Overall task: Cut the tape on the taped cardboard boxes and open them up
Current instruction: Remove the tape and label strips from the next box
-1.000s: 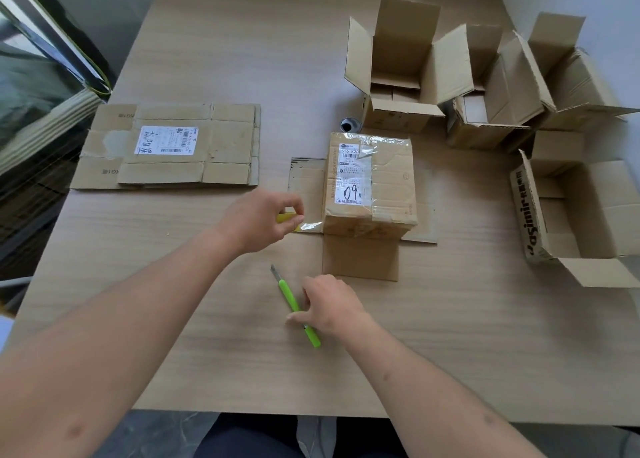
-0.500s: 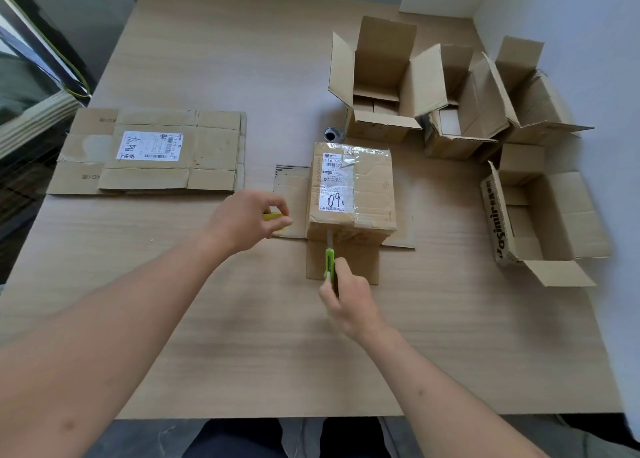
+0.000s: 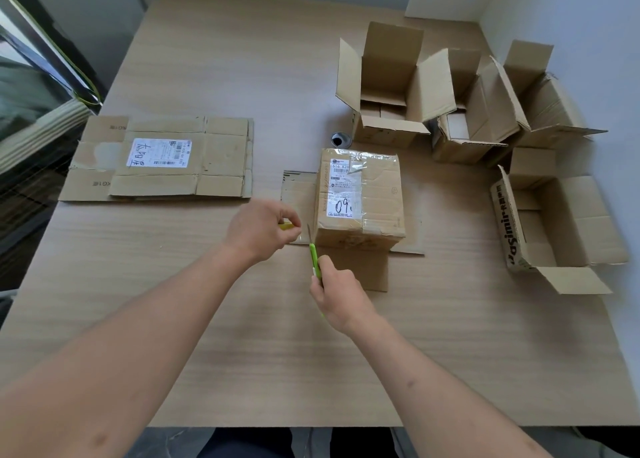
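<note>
A taped cardboard box (image 3: pixel 375 198) with a white shipping label stands mid-table, upside down, on its own splayed flaps (image 3: pixel 299 194). Clear tape wraps its top and front. My right hand (image 3: pixel 337 293) grips a green utility knife (image 3: pixel 314 255), blade pointing away at the box's lower left corner. My left hand (image 3: pixel 259 229) pinches a small yellow piece and a strip of clear tape at the edge of the left flap, just left of the blade.
Flattened cardboard (image 3: pixel 162 160) with a label lies at the left. Three open boxes (image 3: pixel 391 87) stand at the back right, another open box (image 3: pixel 554 222) at the right. A small dark tape roll (image 3: pixel 341 140) sits behind the taped box. A glass wall runs along the left.
My right hand picked the knife up from the table and brought it to the box front, then shifted it left to the box's lower left corner. My left hand kept its pinch.
</note>
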`<state>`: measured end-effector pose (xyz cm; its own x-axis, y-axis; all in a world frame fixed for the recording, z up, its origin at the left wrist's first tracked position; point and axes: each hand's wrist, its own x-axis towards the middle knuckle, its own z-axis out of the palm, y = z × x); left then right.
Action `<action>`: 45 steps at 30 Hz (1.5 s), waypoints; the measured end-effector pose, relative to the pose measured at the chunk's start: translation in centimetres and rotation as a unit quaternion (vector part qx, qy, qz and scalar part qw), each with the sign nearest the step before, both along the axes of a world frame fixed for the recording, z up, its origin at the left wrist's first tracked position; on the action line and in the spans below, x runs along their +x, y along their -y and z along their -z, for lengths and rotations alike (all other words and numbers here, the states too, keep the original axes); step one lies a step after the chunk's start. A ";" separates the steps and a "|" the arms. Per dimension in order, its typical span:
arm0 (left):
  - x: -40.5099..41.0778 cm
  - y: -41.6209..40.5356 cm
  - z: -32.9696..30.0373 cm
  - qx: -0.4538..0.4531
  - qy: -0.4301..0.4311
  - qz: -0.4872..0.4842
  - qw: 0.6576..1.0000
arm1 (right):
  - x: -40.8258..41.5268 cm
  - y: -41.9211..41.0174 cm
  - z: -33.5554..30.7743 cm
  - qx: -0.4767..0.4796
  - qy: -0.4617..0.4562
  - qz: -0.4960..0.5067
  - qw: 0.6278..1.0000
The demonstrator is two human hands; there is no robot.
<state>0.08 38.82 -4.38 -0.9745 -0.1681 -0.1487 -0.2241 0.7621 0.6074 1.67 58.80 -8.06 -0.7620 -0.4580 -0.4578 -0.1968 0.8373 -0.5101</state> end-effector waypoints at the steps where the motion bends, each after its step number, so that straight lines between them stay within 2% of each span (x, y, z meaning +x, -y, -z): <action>1: 0.0 -0.1 0.0 0.002 -0.002 0.003 1.000 | -0.1 0.1 0.1 0.002 0.001 -0.003 1.000; 8: -0.4 -1.7 0.0 0.059 -0.035 0.054 0.996 | -0.4 -0.2 1.4 0.047 0.004 -0.049 0.998; 12: -0.7 -0.9 -0.1 0.069 -0.056 0.037 0.995 | -0.3 -0.7 1.3 0.065 -0.017 -0.073 0.995; 18: 0.2 1.5 0.1 0.073 -0.062 -0.003 0.995 | -0.8 -0.2 1.6 0.120 -0.078 -0.194 0.970; 25: 1.4 2.9 0.9 0.066 -0.092 -0.047 0.993 | -1.0 0.4 1.4 0.119 -0.113 -0.233 0.959; 28: 1.6 3.3 0.9 0.107 -0.094 -0.096 0.985 | -1.5 0.8 0.8 0.049 -0.197 -0.213 0.956; 30: 1.8 3.6 0.7 0.148 -0.079 -0.110 0.980 | -2.3 1.8 0.6 -0.024 -0.326 -0.150 0.933; 32: 2.1 3.9 0.5 0.170 -0.069 -0.111 0.977 | -3.7 3.0 0.1 -0.064 -0.404 -0.074 0.910; 37: 2.5 4.3 0.4 0.196 -0.048 -0.101 0.974 | -6.2 3.1 0.8 0.050 -0.421 -0.102 0.900; 42: 3.3 6.0 0.0 0.200 0.013 -0.081 0.976 | -6.6 1.6 0.8 0.092 -0.421 -0.052 0.901; 45: 4.0 7.1 0.3 0.157 0.043 -0.056 0.985 | -7.1 1.2 0.1 0.081 -0.405 -0.030 0.910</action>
<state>4.05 31.73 -4.73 -0.9343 -0.2063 -0.2907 -0.3562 0.5081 0.7842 -5.41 57.61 -8.11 -0.8556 -0.4864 0.1773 -0.5013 0.8639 -0.0491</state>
